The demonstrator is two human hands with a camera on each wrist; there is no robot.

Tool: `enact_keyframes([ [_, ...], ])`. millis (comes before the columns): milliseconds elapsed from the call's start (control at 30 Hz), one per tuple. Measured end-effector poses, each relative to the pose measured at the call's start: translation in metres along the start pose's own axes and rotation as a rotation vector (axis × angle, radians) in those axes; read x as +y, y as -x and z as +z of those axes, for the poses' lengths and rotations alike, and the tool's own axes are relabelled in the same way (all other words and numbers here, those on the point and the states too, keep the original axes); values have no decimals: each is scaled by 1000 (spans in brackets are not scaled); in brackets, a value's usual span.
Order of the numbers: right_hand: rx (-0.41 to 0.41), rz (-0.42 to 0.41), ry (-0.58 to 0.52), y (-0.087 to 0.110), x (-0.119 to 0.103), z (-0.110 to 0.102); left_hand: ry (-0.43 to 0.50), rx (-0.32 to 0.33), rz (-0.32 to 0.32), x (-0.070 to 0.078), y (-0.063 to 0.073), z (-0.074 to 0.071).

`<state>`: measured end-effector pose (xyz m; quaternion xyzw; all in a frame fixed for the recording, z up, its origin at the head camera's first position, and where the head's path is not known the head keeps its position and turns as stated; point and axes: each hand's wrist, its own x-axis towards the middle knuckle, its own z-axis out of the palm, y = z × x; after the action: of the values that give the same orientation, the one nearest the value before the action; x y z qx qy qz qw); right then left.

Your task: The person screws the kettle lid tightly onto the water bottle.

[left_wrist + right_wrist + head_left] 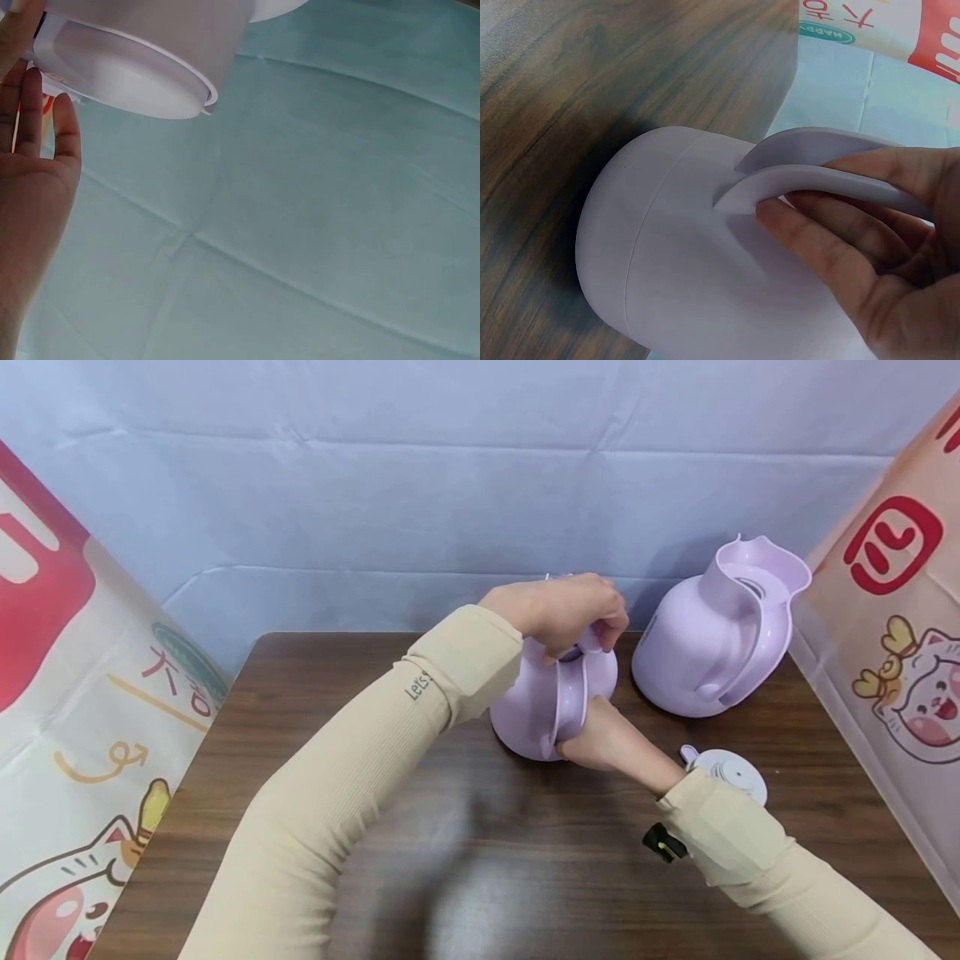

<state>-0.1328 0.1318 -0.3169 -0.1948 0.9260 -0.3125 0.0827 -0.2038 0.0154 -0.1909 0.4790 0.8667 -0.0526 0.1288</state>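
Observation:
A lilac jug (521, 718), probably a vacuum jug, stands upright near the table's back edge. My right hand (603, 735) grips its handle (572, 697); in the right wrist view its fingers curl under the handle (810, 180). Over the jug's mouth, my left hand (566, 610) bends its fingers down around a lilac lid tab (591, 639). The hand itself hides most of the lid. In the left wrist view the same hand (34, 195) is beside the jug's upper part (127, 67), its fingertips partly cut off by the frame.
A second lilac jug (693, 643) stands to the right, its spout facing up. A white lid (731, 772) with a lilac tab lies on the wooden table (390, 860) near my right wrist. A pale blue cloth (375, 510) hangs behind, with printed sheets on both sides.

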Motion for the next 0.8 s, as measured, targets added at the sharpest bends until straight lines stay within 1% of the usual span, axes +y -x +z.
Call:
enact_keyframes([
  [133, -9, -1, 0, -1, 1, 0, 25, 19, 4, -1, 1, 1],
  [233, -9, -5, 3, -1, 1, 0, 27, 21, 0, -2, 1, 1],
  [667, 6, -11, 16, -1, 2, 0, 47, 8, -30, -1, 2, 1],
  [800, 7, -18, 15, 0, 1, 0, 61, 12, -30, -1, 2, 1],
])
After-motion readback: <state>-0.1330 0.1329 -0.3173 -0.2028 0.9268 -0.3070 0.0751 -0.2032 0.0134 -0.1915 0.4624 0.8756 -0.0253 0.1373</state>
